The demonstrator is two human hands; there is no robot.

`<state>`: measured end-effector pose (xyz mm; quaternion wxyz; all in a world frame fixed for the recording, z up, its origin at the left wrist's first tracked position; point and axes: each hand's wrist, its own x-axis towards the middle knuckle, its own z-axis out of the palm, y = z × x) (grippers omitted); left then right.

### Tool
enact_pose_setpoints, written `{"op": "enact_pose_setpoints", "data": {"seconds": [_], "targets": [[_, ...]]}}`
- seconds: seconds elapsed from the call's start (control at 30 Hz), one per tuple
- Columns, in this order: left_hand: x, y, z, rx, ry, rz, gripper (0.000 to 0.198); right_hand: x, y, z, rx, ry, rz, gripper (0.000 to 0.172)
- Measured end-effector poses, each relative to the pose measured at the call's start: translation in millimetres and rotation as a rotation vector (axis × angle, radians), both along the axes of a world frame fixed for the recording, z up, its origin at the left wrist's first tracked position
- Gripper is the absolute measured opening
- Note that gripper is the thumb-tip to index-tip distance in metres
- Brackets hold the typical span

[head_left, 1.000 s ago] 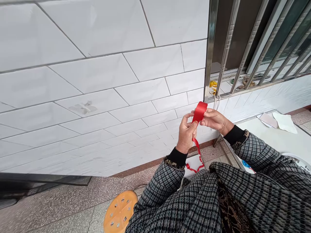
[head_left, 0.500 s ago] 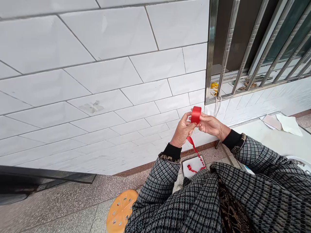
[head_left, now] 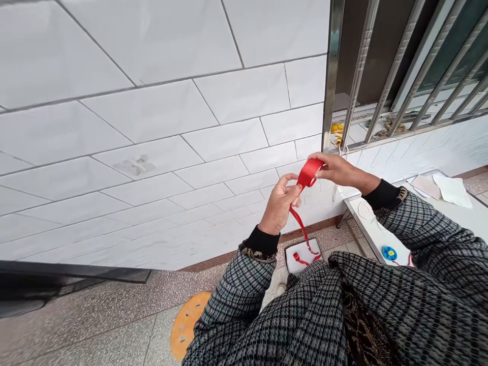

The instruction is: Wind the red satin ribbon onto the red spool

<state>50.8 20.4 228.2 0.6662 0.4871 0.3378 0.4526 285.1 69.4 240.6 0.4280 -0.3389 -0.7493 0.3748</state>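
Note:
A loop of shiny red ribbon (head_left: 309,173) is stretched between my two hands in front of the tiled wall. My left hand (head_left: 280,203) pinches the lower left end of the loop between thumb and fingers. The upper right side of the loop is gripped by my right hand (head_left: 339,170), its fingertips partly hidden by the ribbon. From below my left hand a narrow red tail (head_left: 301,223) hangs down to a white-topped box (head_left: 293,254) on the floor, where more red ribbon lies curled.
A white table (head_left: 415,218) at the right bears paper sheets (head_left: 453,190) and a blue spool (head_left: 389,253). An orange stool (head_left: 186,325) stands at lower left. Metal window bars (head_left: 358,76) rise at upper right, with yellow items (head_left: 337,128) on the sill behind.
My right hand has moved up and to the right, pulling the ribbon loop longer and slanting it. My left hand has shifted slightly left and down.

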Motion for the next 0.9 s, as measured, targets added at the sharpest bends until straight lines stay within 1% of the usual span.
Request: {"op": "enact_pose_setpoints", "data": {"seconds": [0.03,0.1,0.2,0.3,0.37,0.53,0.7,0.8,0.9], "targets": [[0.8,0.6,-1.0,0.017,-0.006,0.026,0.050,1.2,-0.1,-2.1,-0.043,0.066,-0.012,0.032],[1.3,1.9,-2.8,0.041,-0.002,0.053,0.048,2.8,-0.1,-6.7,-0.134,0.179,-0.002,0.035],[2.7,1.4,-3.0,0.051,-0.024,0.063,0.052,0.2,-0.9,-13.0,-0.262,0.310,0.093,0.045],[8.2,-3.5,-0.4,0.003,-0.074,0.007,0.053,-9.3,-3.0,-17.2,-0.347,0.462,0.174,0.056],[13.4,-7.8,0.9,-0.025,-0.086,-0.028,0.054,-16.1,-4.4,-19.1,-0.391,0.530,0.179,0.059],[20.1,-14.3,0.5,-0.022,-0.061,-0.023,0.057,-20.0,-6.7,-21.4,-0.432,0.584,0.125,0.059],[15.7,-15.1,2.8,0.061,-0.054,0.001,0.054,-13.9,-11.6,-19.9,-0.500,0.579,0.175,0.056],[15.7,-17.5,4.3,0.036,-0.054,-0.017,0.054,-15.5,-15.7,-19.4,-0.556,0.618,0.178,0.054],[19.2,-20.4,2.8,0.005,-0.040,-0.034,0.055,-20.0,-18.4,-21.7,-0.573,0.662,0.177,0.052]]}}
